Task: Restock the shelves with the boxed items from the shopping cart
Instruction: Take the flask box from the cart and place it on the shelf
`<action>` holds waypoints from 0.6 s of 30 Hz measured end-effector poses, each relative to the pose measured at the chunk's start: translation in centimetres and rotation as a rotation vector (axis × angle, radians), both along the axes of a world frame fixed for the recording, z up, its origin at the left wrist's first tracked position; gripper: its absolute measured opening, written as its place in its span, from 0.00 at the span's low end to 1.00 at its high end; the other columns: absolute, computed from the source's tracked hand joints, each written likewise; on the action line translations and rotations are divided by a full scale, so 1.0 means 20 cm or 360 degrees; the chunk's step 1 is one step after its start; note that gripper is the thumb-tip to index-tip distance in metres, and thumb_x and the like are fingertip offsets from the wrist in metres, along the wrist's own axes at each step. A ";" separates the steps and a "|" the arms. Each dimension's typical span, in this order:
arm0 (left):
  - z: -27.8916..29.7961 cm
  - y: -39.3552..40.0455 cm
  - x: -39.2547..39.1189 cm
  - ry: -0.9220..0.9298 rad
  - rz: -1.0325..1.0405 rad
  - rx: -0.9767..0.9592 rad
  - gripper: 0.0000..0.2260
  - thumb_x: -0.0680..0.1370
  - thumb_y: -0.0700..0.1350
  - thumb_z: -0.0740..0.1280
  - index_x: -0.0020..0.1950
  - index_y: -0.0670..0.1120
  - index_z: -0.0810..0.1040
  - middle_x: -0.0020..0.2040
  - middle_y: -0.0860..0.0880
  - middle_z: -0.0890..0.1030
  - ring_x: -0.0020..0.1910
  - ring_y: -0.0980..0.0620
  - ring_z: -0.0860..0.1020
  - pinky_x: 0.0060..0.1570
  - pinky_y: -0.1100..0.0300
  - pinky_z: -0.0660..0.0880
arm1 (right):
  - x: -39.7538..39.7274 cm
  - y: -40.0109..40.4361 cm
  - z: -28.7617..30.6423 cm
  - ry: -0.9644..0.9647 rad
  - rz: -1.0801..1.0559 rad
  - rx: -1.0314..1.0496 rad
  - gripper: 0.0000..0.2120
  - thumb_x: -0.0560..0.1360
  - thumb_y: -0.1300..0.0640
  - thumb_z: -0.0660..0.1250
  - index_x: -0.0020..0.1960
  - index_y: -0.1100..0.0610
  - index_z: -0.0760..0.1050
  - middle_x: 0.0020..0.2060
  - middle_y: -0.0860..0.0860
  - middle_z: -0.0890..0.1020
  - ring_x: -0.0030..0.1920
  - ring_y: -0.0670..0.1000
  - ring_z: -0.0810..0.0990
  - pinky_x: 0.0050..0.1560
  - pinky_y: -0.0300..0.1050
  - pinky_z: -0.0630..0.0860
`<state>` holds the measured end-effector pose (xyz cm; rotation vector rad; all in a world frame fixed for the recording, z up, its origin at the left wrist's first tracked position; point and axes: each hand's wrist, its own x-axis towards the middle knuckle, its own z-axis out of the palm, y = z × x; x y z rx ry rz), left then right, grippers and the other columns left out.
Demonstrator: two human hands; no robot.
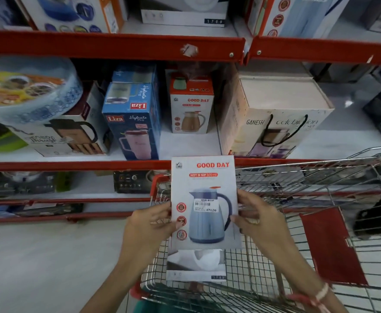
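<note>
A white "GOOD DAY" box (204, 199) with a blue jug pictured on it is held upright above the shopping cart (298, 177). My left hand (151, 224) grips its left edge and my right hand (256, 220) grips its right edge. Below it in the cart lies another white box (196, 265). On the middle shelf (72, 164) a matching "GOOD DAY" box (191, 102) stands at the back, with a bare gap in front of it.
A blue Liza box (133, 123) stands left of the gap and a large Ganesh box (275, 118) with a cord handle right of it. A round patterned container (27, 89) sits on a jug box at far left. Red shelf rails run above and below.
</note>
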<state>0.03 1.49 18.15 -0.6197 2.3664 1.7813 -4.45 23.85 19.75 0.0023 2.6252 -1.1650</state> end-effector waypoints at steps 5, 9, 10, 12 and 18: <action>0.09 0.00 0.01 0.0056 0.0077 0.0044 0.22 0.65 0.36 0.77 0.53 0.54 0.80 0.51 0.52 0.83 0.49 0.55 0.83 0.49 0.49 0.82 | 0.01 0.00 0.08 0.0076 -0.0042 -0.0097 0.29 0.71 0.61 0.73 0.67 0.43 0.71 0.45 0.28 0.76 0.48 0.37 0.81 0.49 0.39 0.80; 0.09 -0.01 -0.01 0.0142 0.0088 0.0003 0.20 0.64 0.34 0.76 0.49 0.55 0.80 0.42 0.64 0.81 0.39 0.70 0.81 0.42 0.66 0.81 | 0.00 -0.04 0.07 0.0136 -0.0094 -0.0068 0.28 0.70 0.63 0.74 0.67 0.46 0.72 0.45 0.32 0.78 0.43 0.32 0.77 0.46 0.33 0.76; 0.09 -0.01 -0.02 0.0156 0.0080 0.0000 0.21 0.65 0.34 0.76 0.48 0.57 0.80 0.37 0.68 0.81 0.38 0.71 0.80 0.40 0.71 0.80 | -0.01 -0.06 0.08 0.0165 -0.0122 -0.0044 0.28 0.70 0.62 0.75 0.67 0.47 0.72 0.45 0.34 0.79 0.43 0.32 0.77 0.47 0.35 0.77; 0.09 0.00 -0.06 0.0182 0.0078 -0.0052 0.22 0.65 0.33 0.76 0.43 0.62 0.79 0.32 0.71 0.80 0.36 0.69 0.81 0.38 0.73 0.79 | -0.03 -0.10 0.07 0.0234 -0.0192 -0.0012 0.29 0.69 0.60 0.76 0.67 0.49 0.71 0.49 0.38 0.81 0.45 0.36 0.80 0.51 0.42 0.80; 0.02 0.02 -0.33 0.0360 0.0187 -0.0253 0.14 0.68 0.36 0.74 0.51 0.46 0.77 0.47 0.54 0.83 0.45 0.55 0.83 0.46 0.60 0.82 | -0.21 -0.24 -0.01 0.0591 -0.0298 0.0020 0.29 0.68 0.55 0.76 0.64 0.53 0.67 0.58 0.50 0.80 0.55 0.50 0.80 0.54 0.52 0.82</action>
